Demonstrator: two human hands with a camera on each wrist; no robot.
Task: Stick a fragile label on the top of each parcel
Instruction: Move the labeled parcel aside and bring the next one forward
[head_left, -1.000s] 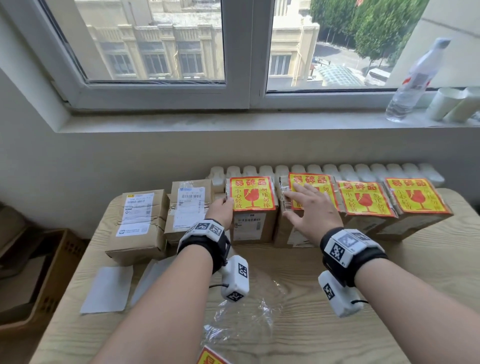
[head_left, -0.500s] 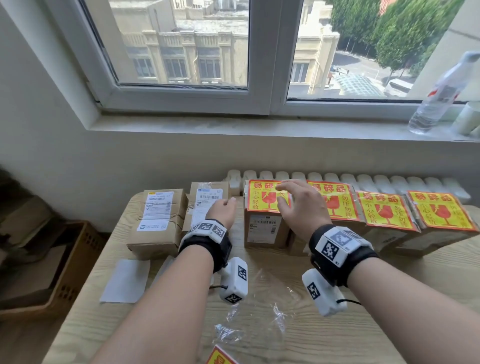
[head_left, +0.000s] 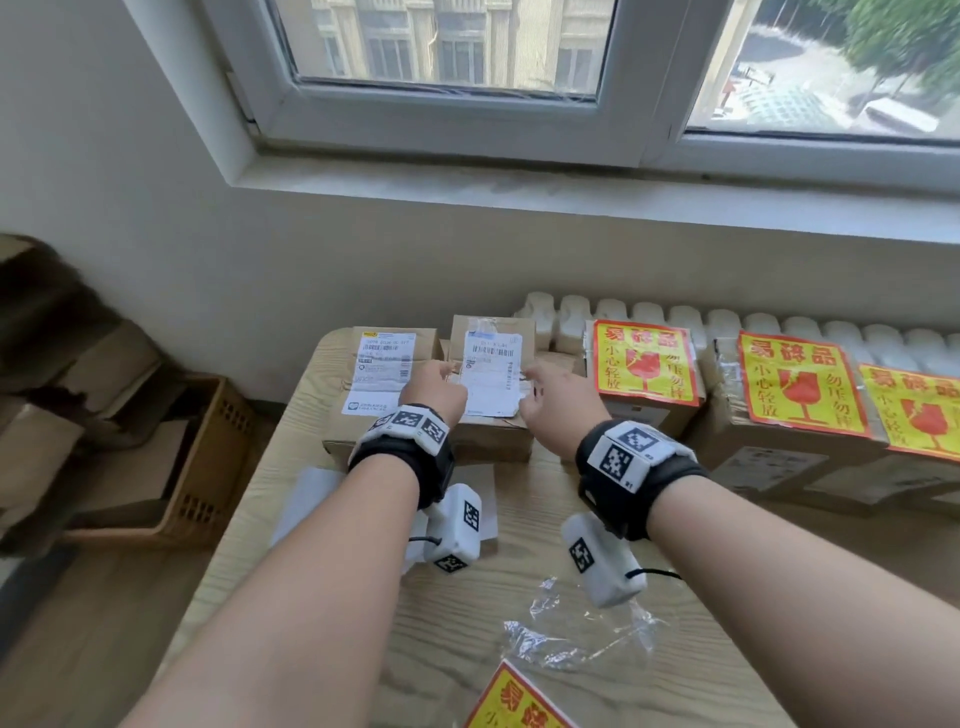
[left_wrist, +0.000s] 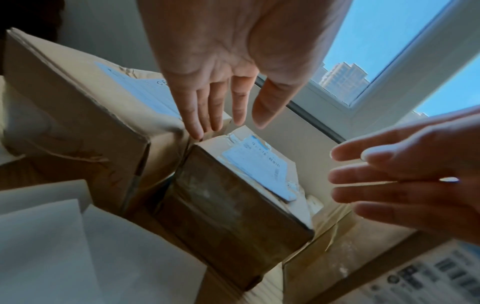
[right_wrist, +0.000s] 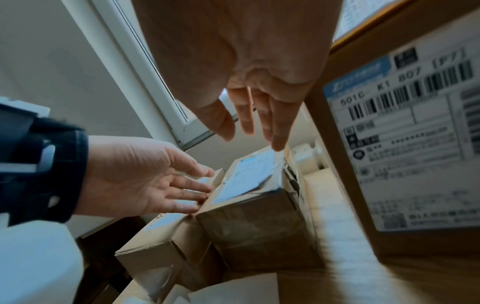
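A small brown parcel (head_left: 491, 384) with a white shipping slip on top stands at the table's back, without a fragile label. My left hand (head_left: 439, 387) is at its left edge and my right hand (head_left: 558, 397) at its right edge. Both have straight fingers and hold nothing. In the left wrist view my left fingertips (left_wrist: 197, 131) touch the parcel's (left_wrist: 233, 195) top corner. To its left sits another unlabelled parcel (head_left: 382, 374). Three parcels at the right, the nearest (head_left: 644, 364), carry yellow-and-red fragile labels. A loose fragile label (head_left: 519, 701) lies at the near table edge.
White backing sheets (head_left: 306, 499) lie under my left wrist, and crumpled clear plastic (head_left: 576, 634) lies near the front. A white radiator (head_left: 675, 317) runs behind the parcels below the window sill (head_left: 519, 192). A brown crate (head_left: 208, 457) stands on the floor at the left.
My right hand has left the labelled parcels and moved left to the small unlabelled parcel. My left hand shifted to that parcel's left edge. The view has turned left.
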